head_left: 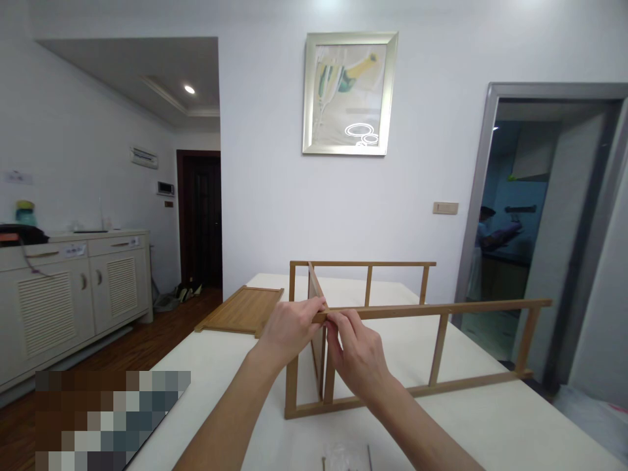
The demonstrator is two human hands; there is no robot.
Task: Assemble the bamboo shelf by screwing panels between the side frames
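A light-brown wooden frame (392,313) stands on its side on the white table (220,386), with two ladder-like sides and a panel (316,366) set between them near the left end. My left hand (294,330) is closed over the near side's top rail, thumb and fingers at the joint with the panel. Just right of it, my right hand (360,353) is pinched against the same rail at that joint. Whatever lies between the right fingertips is hidden or too small to make out.
A slatted wooden panel (245,307) lies flat at the table's back left. By the near edge are a clear plastic bag (339,456) and thin metal pieces (370,456). A white cabinet (73,288) stands left; a person (485,229) is beyond the right doorway.
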